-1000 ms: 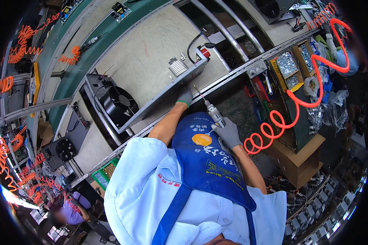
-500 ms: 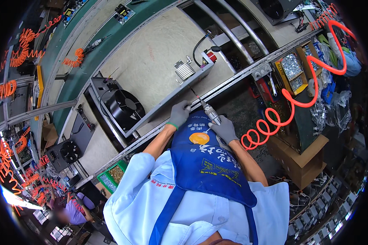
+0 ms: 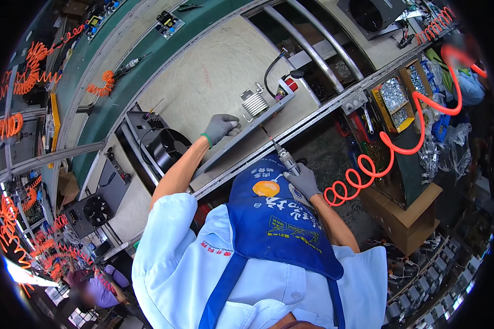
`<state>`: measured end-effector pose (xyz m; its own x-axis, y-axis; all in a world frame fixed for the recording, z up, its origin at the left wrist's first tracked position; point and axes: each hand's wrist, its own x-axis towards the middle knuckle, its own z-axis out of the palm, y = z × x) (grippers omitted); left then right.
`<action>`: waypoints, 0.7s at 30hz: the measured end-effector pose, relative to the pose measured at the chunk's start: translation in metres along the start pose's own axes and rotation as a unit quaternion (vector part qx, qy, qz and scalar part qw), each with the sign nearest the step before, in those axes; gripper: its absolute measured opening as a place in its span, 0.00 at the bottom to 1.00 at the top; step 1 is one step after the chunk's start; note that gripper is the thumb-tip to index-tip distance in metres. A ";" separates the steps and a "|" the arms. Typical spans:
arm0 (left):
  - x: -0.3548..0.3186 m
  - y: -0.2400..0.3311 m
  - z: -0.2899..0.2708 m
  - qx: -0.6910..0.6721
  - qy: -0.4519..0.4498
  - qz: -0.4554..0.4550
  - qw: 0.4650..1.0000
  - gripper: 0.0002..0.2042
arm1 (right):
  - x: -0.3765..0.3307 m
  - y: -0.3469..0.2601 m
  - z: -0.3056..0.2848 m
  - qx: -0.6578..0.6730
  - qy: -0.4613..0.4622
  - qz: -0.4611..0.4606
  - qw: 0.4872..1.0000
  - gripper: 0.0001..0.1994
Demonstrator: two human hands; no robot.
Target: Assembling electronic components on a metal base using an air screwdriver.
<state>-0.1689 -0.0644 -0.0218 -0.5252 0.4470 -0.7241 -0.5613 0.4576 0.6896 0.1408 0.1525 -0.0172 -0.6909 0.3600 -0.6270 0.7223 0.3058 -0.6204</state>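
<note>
My right hand (image 3: 304, 181), in a grey glove, is wrapped round a silver air screwdriver (image 3: 285, 157), whose long bit points up and left toward a grey metal panel (image 3: 230, 140). Standing on edge, the panel runs along the near side of the workbench (image 3: 203, 77). My left hand (image 3: 223, 128), gloved too, hovers over the bench just behind the panel with its fingers curled; whatever they may hold is hidden. A ribbed silver resistor (image 3: 254, 104) is on the panel's far side. Next to it, a red switch (image 3: 291, 85) with a black cable sits at the panel's right end.
A black fan (image 3: 173, 147) in a grey housing stands left of my left hand. An orange coiled air hose (image 3: 392, 140) loops at the right, near yellow bins of screws (image 3: 392, 93) and a cardboard box (image 3: 406, 219). Metal rollers (image 3: 313, 44) cross the bench's far right.
My left hand has moved up and left from the near edge to behind the panel. The screwdriver has shifted slightly down and right, and the panel appears slightly right.
</note>
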 end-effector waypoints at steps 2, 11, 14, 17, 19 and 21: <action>0.030 -0.031 0.005 0.120 -0.014 0.033 0.992 0.13 | 0.000 0.000 0.002 -0.003 -0.001 0.006 1.000 0.24; 0.111 -0.105 0.029 0.095 -0.080 0.021 0.992 0.12 | 0.012 0.015 0.014 -0.041 0.031 -0.013 0.999 0.24; 0.109 -0.106 0.037 0.120 -0.059 0.003 0.991 0.15 | 0.010 0.017 0.019 -0.036 0.034 -0.008 0.999 0.24; 0.106 -0.099 0.041 0.293 -0.037 0.078 0.952 0.17 | 0.009 0.014 0.020 -0.055 0.042 -0.017 0.997 0.26; 0.102 -0.094 0.044 0.350 -0.041 0.138 0.926 0.19 | 0.008 0.012 0.019 -0.080 0.053 -0.009 0.995 0.27; 0.099 -0.087 0.050 0.179 -0.026 0.051 0.982 0.18 | 0.007 0.009 0.015 -0.076 0.052 -0.009 0.996 0.27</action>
<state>-0.1404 -0.0216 -0.1535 -0.5286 0.5386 -0.6562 -0.2422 0.6452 0.7246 0.1421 0.1444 -0.0347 -0.7024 0.4396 -0.5597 0.7117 0.4407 -0.5470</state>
